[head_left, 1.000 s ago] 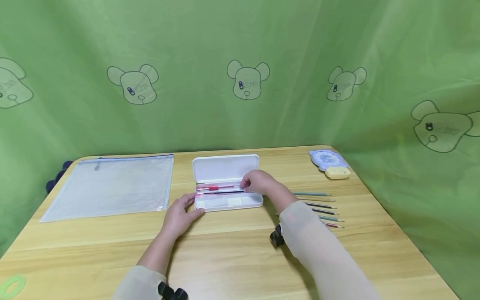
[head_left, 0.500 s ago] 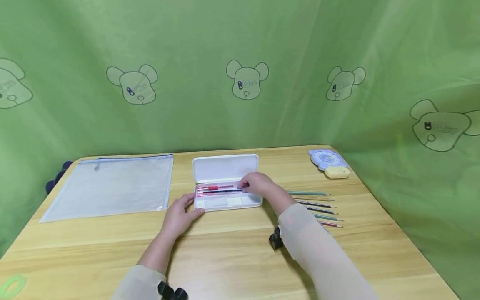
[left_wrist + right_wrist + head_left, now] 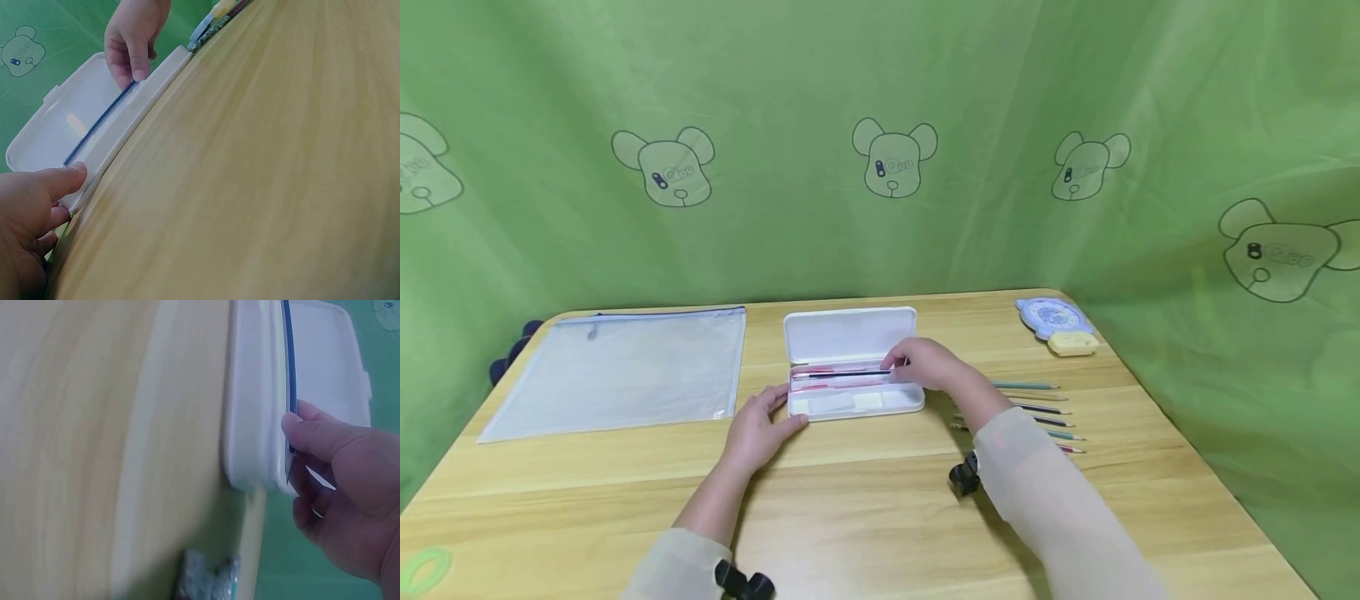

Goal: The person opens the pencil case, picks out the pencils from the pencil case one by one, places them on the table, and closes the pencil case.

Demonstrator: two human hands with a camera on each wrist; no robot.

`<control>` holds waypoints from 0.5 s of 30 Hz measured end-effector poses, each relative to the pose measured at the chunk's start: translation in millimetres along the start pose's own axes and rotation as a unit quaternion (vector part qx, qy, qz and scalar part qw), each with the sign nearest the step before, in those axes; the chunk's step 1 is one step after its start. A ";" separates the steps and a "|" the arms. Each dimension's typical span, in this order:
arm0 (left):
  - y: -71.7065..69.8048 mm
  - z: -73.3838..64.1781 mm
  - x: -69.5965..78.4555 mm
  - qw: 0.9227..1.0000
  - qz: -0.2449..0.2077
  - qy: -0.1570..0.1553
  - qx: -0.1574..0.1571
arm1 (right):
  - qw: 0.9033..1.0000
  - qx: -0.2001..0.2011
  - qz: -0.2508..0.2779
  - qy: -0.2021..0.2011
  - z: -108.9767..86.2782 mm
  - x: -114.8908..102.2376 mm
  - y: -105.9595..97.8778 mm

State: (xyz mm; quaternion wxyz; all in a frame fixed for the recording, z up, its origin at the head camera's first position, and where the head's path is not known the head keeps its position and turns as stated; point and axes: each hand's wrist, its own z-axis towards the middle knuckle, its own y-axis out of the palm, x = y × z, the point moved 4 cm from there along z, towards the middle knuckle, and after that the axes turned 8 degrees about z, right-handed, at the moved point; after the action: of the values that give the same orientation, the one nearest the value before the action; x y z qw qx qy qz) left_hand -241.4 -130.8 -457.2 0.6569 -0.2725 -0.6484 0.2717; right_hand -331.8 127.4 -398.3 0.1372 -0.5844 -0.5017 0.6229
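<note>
A white pencil case (image 3: 891, 405) lies with its lid raised near the back of the table. My left hand (image 3: 758, 435) holds its left front corner, thumb (image 3: 67, 179) over the rim and fingers at the side. Between thumb and fingers, my right hand (image 3: 925, 367) pinches one end of a slim dark blue pencil (image 3: 290, 362). The pencil stretches lengthwise over the case, its far end close to my left thumb in the left wrist view. Red-coloured writing things (image 3: 820, 387) show inside the case, partly covered by the pencil and right hand.
Several pencils (image 3: 1037, 397) lie side by side to the right, partly behind my right forearm. A blue clock-like disc (image 3: 1051, 317) and a yellow block (image 3: 1072, 343) are at the back right. A clear zip pouch (image 3: 632, 375) lies left; a green ring (image 3: 426, 570) is front left.
The dark blue pencil has shifted toward the back of the case, now overlapping the red pen. My right hand and forearm have moved slightly right. The left hand keeps its place.
</note>
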 end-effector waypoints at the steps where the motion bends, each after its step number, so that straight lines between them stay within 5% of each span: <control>1: 0.0 -0.1 0.2 1.000 0.000 -0.001 -0.001 | 1.000 0.002 0.001 -0.002 -2.2 1.1 -2.3; 15: -1.2 -1.5 1.3 1.000 0.013 -0.007 -0.009 | 0.997 0.063 0.037 0.001 -51.4 36.4 -37.8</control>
State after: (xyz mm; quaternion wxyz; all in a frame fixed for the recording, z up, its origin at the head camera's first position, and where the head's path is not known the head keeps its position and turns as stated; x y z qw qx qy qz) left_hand -239.8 -130.8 -455.4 0.6463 -0.2854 -0.6515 0.2763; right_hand -313.3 196.2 -380.6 0.1514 -0.5929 -0.4393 0.6577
